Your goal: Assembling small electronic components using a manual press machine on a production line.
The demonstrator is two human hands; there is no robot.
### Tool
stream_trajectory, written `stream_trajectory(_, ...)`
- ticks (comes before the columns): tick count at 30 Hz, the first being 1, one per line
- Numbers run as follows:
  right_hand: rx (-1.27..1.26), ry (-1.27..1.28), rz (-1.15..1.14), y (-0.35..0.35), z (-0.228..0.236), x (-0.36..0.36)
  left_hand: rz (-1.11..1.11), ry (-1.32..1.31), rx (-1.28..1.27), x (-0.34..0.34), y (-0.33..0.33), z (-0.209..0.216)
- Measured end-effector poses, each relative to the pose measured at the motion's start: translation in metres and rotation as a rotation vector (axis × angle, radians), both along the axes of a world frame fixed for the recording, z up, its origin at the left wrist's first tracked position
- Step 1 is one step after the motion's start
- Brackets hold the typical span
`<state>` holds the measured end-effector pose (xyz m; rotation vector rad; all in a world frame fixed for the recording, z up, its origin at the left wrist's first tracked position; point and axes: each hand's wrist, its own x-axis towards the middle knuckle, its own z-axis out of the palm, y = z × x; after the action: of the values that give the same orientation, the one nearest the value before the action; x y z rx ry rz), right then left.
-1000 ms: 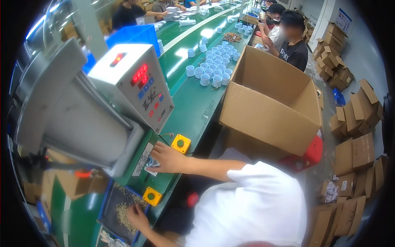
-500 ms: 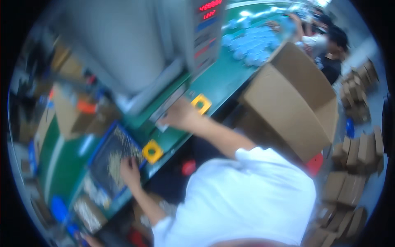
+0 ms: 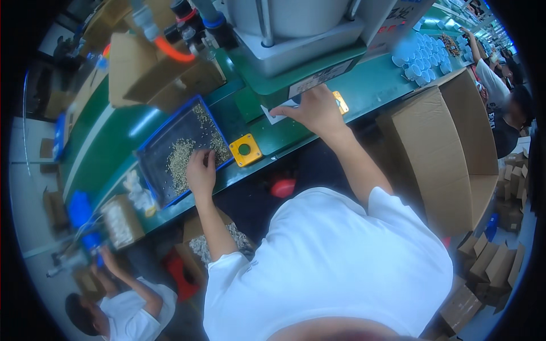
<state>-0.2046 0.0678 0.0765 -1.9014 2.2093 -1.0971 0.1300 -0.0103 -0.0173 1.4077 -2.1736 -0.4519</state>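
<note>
My left hand [image 3: 201, 171] is over a blue-rimmed dark tray [image 3: 153, 133]. Its fingers are bent together at the edge of a heap of small pale metallic pieces [image 3: 180, 162]; anything pinched between them is too small to make out. Under the green-edged head of a grey press machine [image 3: 296, 54] reaches my right hand [image 3: 319, 113]. That thumb is stretched out, apart from the fingers, beside a white flat piece [image 3: 278, 116]; the fingertips are partly hidden by the press head. A yellow button box [image 3: 245, 150] stands between my hands, and another yellow box [image 3: 340, 103] is just right of my right hand.
Many clear bluish cups [image 3: 421, 59] cover the far right of the green bench [image 3: 369, 99]. A large open carton [image 3: 426, 153] stands at the right. Hoses and an orange tube [image 3: 173, 52] hang near the press. Co-workers sit at lower left [image 3: 128, 310] and far right [image 3: 503, 116].
The view has shifted and become sharper, bringing a co-worker into sight at lower left. My left hand stays at the tray, and my right hand remains under the press head.
</note>
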Motion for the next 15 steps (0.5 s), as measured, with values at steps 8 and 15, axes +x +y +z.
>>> stream_trajectory(8,-0.055,-0.099,-0.008,0.001,-0.014,0.000,0.008,0.005,-0.001,-0.003,0.000,0.000)
stream_trajectory(15,-0.120,-0.014,0.154,0.000,-0.023,-0.013,0.013,0.010,0.003,-0.004,0.000,0.002)
